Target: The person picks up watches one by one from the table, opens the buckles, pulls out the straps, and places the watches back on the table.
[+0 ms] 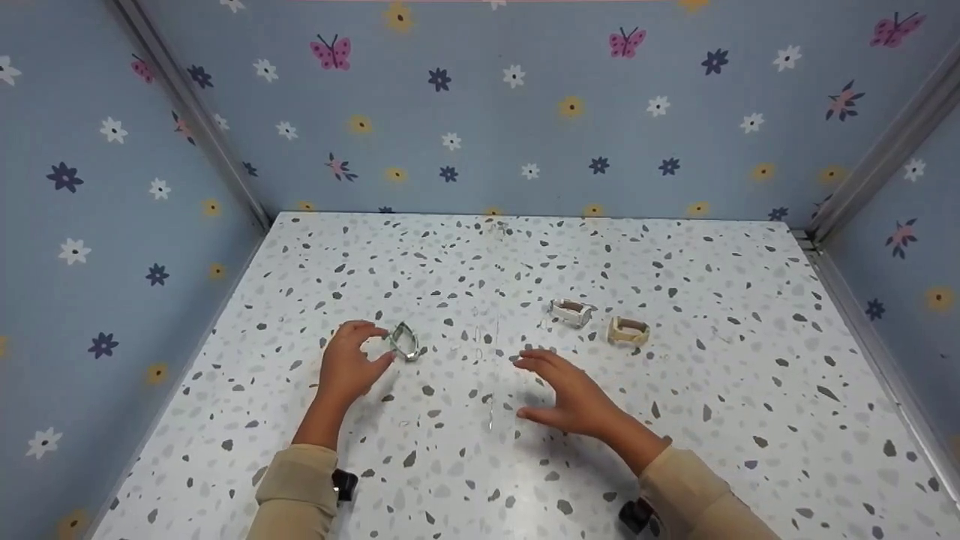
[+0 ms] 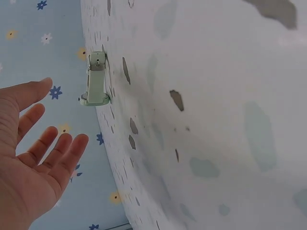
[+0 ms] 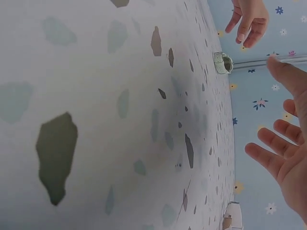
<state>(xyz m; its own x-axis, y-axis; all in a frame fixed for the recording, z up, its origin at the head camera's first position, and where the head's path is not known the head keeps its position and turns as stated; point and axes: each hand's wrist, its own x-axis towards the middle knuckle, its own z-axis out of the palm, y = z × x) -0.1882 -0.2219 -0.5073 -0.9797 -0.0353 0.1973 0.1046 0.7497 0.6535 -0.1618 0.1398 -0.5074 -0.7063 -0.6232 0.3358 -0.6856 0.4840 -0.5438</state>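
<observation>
My left hand (image 1: 377,346) hovers over the speckled table (image 1: 697,420) with loosely curved fingers, just left of a small pale green clip-like piece (image 1: 404,341). In the left wrist view that hand (image 2: 53,120) is spread and apart from the green piece (image 2: 96,80). To the right, my right hand (image 1: 526,386) is held flat and relaxed above the table and holds nothing. A white-grey piece (image 1: 571,312) and a beige piece (image 1: 628,331) lie beyond it. The right wrist view shows the right hand (image 3: 280,139), the green piece (image 3: 222,63) and the white-grey piece (image 3: 233,216).
Blue walls (image 1: 525,112) printed with flowers and butterflies close the table in at the back and on both sides. Metal corner posts (image 1: 195,120) stand at the back corners. Both forearms wear beige sleeves (image 1: 300,487).
</observation>
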